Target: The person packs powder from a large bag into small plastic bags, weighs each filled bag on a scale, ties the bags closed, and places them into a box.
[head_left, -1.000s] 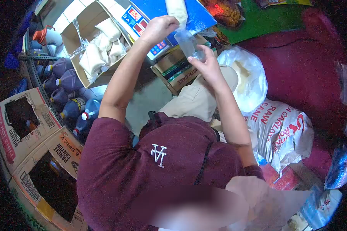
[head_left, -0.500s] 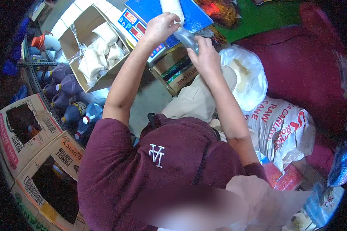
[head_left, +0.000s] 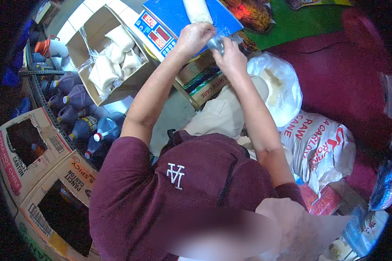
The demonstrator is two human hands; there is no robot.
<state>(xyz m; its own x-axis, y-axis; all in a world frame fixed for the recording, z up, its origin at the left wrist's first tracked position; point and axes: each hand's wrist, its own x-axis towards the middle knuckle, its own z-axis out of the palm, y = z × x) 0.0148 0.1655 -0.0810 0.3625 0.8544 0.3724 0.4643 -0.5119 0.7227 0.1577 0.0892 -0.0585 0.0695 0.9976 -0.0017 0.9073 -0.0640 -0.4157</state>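
A filled clear plastic bag of whitish contents [head_left: 197, 10] lies on the blue plate of a digital scale [head_left: 227, 21]. My left hand [head_left: 195, 40] is closed at the near end of this bag, its fingers pinching the plastic. Just to the right, my right hand [head_left: 231, 55] has its fingers closed round the loose, empty clear top of the bag [head_left: 215, 42]. The two hands are close together, with the plastic stretched between them. The fingertips are partly hidden by the hands and the plastic.
A cardboard box [head_left: 88, 40] with several filled bags [head_left: 103, 73] stands left of the scale. An open white sack [head_left: 289, 93] is right of my right forearm, above a printed sack [head_left: 322, 150]. Jugs [head_left: 106, 126] and cut cartons [head_left: 35, 148] are at the left.
My right hand has moved up along the loose plastic, nearer my left hand, and less of the plastic shows between them. My left hand has shifted slightly right and down.
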